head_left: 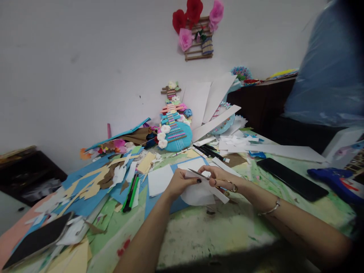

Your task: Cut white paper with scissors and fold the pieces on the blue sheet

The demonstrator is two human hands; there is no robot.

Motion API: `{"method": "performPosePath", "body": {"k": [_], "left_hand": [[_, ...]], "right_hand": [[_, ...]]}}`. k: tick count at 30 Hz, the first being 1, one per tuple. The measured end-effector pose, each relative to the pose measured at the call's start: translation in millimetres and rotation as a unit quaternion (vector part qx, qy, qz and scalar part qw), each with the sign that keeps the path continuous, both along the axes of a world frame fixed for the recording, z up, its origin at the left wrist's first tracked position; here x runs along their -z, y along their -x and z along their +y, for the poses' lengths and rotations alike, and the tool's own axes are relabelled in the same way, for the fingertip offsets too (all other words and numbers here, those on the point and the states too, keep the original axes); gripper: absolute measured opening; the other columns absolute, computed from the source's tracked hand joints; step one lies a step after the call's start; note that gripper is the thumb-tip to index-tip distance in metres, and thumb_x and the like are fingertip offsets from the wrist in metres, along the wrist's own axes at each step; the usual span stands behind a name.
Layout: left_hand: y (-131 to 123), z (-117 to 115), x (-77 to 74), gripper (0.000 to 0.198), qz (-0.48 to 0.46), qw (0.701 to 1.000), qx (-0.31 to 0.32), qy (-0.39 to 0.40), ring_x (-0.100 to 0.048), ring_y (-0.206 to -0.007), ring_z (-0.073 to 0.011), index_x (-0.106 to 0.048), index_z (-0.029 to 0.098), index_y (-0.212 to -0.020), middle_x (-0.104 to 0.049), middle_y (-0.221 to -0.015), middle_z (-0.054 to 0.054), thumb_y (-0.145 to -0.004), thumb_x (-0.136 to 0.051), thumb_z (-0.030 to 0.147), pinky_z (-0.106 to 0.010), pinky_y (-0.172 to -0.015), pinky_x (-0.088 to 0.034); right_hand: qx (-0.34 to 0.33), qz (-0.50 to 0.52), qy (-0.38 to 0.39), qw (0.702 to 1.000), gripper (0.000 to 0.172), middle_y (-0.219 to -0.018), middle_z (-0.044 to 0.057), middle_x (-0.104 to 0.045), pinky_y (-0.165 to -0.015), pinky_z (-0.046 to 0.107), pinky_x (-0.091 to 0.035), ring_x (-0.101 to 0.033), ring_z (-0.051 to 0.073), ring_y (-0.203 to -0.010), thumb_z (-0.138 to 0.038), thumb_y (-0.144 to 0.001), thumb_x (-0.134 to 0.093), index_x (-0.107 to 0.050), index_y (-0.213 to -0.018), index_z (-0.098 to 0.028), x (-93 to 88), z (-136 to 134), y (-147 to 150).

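My left hand is closed on a piece of white paper held just above the table. My right hand grips a pair of scissors, its fingers through the handles and the blades pointing left across the paper's upper edge. A ring and a bracelet show on the right hand and wrist. Both hands meet over the middle of the paint-stained green table.
Scraps of blue, tan and white paper cover the left side, with green and black pens. A paper guitar craft leans on the wall. A black phone and blue glue gun lie right. A dark notebook sits front left.
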State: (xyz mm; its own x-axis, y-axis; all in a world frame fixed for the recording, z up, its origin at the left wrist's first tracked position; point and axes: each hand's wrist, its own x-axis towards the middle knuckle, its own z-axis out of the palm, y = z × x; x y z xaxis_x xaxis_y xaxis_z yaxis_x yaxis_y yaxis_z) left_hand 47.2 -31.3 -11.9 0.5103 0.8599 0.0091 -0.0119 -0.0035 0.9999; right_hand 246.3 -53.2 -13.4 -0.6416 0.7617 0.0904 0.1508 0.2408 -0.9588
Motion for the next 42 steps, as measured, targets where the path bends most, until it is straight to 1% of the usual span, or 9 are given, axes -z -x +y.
{"method": "performPosePath", "body": {"k": [13,17,22,25,28,31,34,37,42], "left_hand": [[-1.2,-1.1,0.7,0.025,0.013,0.999,0.029,-0.004,-0.057,-0.054,-0.0117,-0.075,0.011,-0.071,-0.069,-0.064,-0.004,-0.053,-0.08,0.027,-0.021,-0.054,-0.042],[0.0,0.3,2.0,0.026,0.017,1.0,0.008,0.005,-0.057,-0.052,-0.0118,-0.073,0.01,-0.068,-0.069,-0.062,-0.004,-0.054,-0.08,0.03,-0.021,-0.052,-0.042],[3.1,3.4,1.3,0.032,0.035,0.999,-0.029,0.003,-0.057,-0.05,-0.0129,-0.07,0.008,-0.07,-0.068,-0.063,-0.006,-0.055,-0.078,0.035,-0.022,-0.049,-0.043],[10.7,8.7,1.1,0.034,0.074,0.997,-0.027,-0.008,-0.06,-0.06,-0.0154,-0.069,0.009,-0.077,-0.07,-0.073,-0.007,-0.052,-0.08,0.03,-0.025,-0.057,-0.047],[24.6,17.1,1.0,0.033,0.15,0.989,0.015,-0.008,-0.061,-0.068,-0.0159,-0.068,0.011,-0.077,-0.07,-0.078,-0.006,-0.049,-0.08,0.024,-0.023,-0.06,-0.047],[38.0,25.2,1.7,0.03,0.221,0.974,0.031,0.029,-0.059,-0.063,-0.0151,-0.066,0.011,-0.074,-0.067,-0.07,-0.004,-0.049,-0.079,0.024,-0.02,-0.049,-0.04],[44.7,28.9,1.7,0.029,0.226,0.973,0.022,0.041,-0.058,-0.06,-0.0144,-0.064,0.01,-0.071,-0.065,-0.067,-0.004,-0.05,-0.078,0.025,-0.02,-0.047,-0.037],[47.1,28.0,-1.6,0.034,0.171,0.984,0.021,0.055,-0.061,-0.065,-0.0161,-0.065,0.011,-0.078,-0.068,-0.076,-0.006,-0.051,-0.078,0.026,-0.023,-0.056,-0.044],[59.7,30.4,-9.1,0.045,0.114,0.991,-0.024,0.065,-0.063,-0.068,-0.019,-0.064,0.011,-0.09,-0.069,-0.08,-0.008,-0.053,-0.079,0.033,-0.028,-0.063,-0.048]], "right_hand": [[0.006,-0.002,0.036,0.999,0.061,-0.039,-0.012,-0.044,-0.028,0.014,-0.029,-0.038,0.006,-0.028,-0.055,-0.065,-0.063,-0.042,-0.106,-0.015,-4.2,-2.0,0.6],[0.06,0.003,0.022,0.998,0.057,-0.04,-0.012,-0.046,-0.03,0.012,-0.028,-0.038,0.005,-0.03,-0.042,-0.063,-0.069,-0.045,-0.107,-0.017,-9.2,-4.2,0.7],[0.104,-0.017,0.032,0.994,0.064,-0.054,-0.006,-0.061,-0.033,0.013,-0.031,-0.045,0.006,-0.035,-0.029,-0.06,-0.074,-0.045,-0.116,-0.018,-14.9,-4.7,2.0],[0.174,-0.011,0.019,0.984,0.062,-0.052,-0.006,-0.059,-0.032,0.013,-0.027,-0.039,0.005,-0.032,-0.026,-0.06,-0.073,-0.048,-0.115,-0.017,-19.1,1.1,-4.5],[0.302,0.008,0.002,0.953,0.054,-0.05,-0.006,-0.057,-0.034,0.015,-0.026,-0.038,0.006,-0.034,-0.029,-0.063,-0.069,-0.052,-0.112,-0.014,-22.7,13.2,-22.9],[0.4,-0.122,0.0,0.908,0.049,-0.042,-0.007,-0.05,-0.036,0.018,-0.027,-0.039,0.007,-0.034,-0.029,-0.064,-0.067,-0.055,-0.108,-0.012,-21.6,26.6,-46.4],[0.402,-0.181,0.016,0.897,0.042,-0.04,-0.007,-0.049,-0.039,0.019,-0.029,-0.041,0.008,-0.035,-0.024,-0.06,-0.069,-0.06,-0.1,-0.011,-16.0,35.3,-63.0],[0.382,-0.225,0.031,0.896,0.037,-0.041,-0.006,-0.052,-0.041,0.02,-0.032,-0.047,0.01,-0.038,-0.022,-0.057,-0.07,-0.063,-0.092,-0.012,-10.7,37.6,-68.9],[0.339,-0.288,0.041,0.895,0.026,-0.048,0.002,-0.062,-0.047,0.022,-0.038,-0.057,0.014,-0.047,-0.029,-0.064,-0.066,-0.066,-0.084,-0.012,-11.1,36.3,-71.5]]}}
